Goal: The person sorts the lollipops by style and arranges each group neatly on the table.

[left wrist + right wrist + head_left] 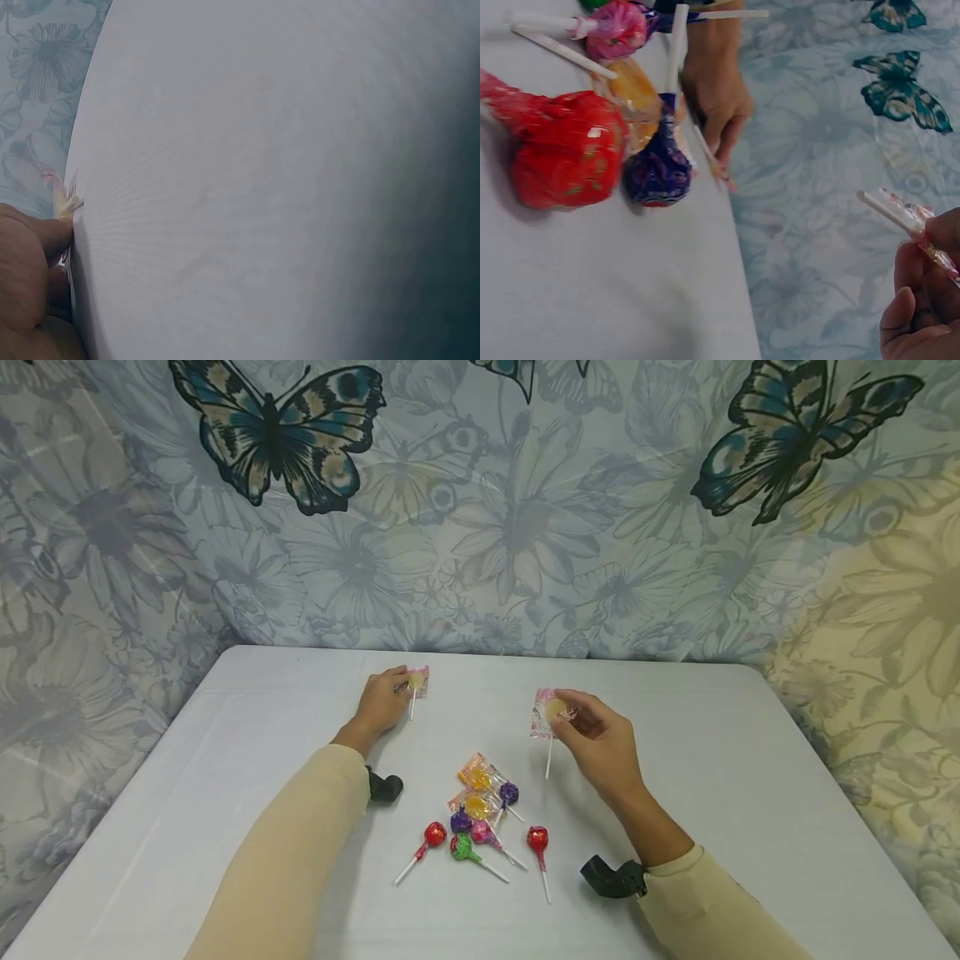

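Near the far edge of the table, my left hand [381, 703] pinches a flat yellow lollipop [416, 681] in a clear and pink wrapper, its white stick pointing down. My right hand [600, 739] holds a similar yellow lollipop [553, 710] by its wrapper between thumb and fingers, stick downward. Between the forearms lies a loose group of lollipops: two flat yellow ones [477, 807], two purple [509, 792], a pink [482, 832], a green [462, 847] and two red, one on the left [434, 835] and one on the right [537, 838].
The table [247, 760] has a white cover and backs onto a wall [525, 568] with flowers and butterflies. A black wrist mount [386, 788] sits at the left sleeve, another black mount [613, 878] at the right one.
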### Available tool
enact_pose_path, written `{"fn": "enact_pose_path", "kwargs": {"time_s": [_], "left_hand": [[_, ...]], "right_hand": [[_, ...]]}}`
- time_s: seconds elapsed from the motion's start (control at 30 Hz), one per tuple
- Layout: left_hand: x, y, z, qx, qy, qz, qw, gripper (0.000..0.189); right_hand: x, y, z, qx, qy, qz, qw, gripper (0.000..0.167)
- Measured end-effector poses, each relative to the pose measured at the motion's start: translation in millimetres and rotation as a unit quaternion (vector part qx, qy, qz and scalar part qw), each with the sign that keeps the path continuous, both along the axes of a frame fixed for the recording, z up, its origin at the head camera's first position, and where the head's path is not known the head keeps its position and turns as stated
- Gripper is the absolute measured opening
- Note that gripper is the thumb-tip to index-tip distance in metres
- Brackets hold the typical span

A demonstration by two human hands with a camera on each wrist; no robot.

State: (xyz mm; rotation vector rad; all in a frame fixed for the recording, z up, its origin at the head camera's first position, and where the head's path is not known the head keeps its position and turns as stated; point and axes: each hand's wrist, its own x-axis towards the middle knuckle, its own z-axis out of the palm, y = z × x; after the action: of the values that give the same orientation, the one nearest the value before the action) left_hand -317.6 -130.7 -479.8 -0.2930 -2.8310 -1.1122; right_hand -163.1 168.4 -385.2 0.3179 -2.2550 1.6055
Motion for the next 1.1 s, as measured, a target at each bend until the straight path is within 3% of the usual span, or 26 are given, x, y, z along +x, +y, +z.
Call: {"fn": "enact_pose_path", "kwargs": {"time_s": [0.3, 0.53, 0.7, 1.1], "left_hand": [[-2.0, -0.3, -3.3, 0.002, 0.001, 0.003, 1.0, 0.037], [-0.7, -0.3, -2.1, 0.007, 0.006, 0.004, 0.9999, 0.037], [-0.1, -0.4, -1.6, 0.012, 0.005, 0.001, 0.9999, 0.036], [-2.8, -1.6, -3.0, 0.01, -0.007, 0.01, 0.9999, 0.036]], "right_hand": [[-18.9, -9, 10.2, 0.014, 0.01, 0.01, 0.9998, 0.032], [-59.0, -12, -15.8, -0.004, 0.016, 0.028, 0.9995, 0.033], [-75.8, -20, -18.6, 0.007, 0.008, 0.026, 0.9996, 0.031], [-113.6, -40, -25.9, -0.013, -0.092, 0.035, 0.995, 0.033]]}}
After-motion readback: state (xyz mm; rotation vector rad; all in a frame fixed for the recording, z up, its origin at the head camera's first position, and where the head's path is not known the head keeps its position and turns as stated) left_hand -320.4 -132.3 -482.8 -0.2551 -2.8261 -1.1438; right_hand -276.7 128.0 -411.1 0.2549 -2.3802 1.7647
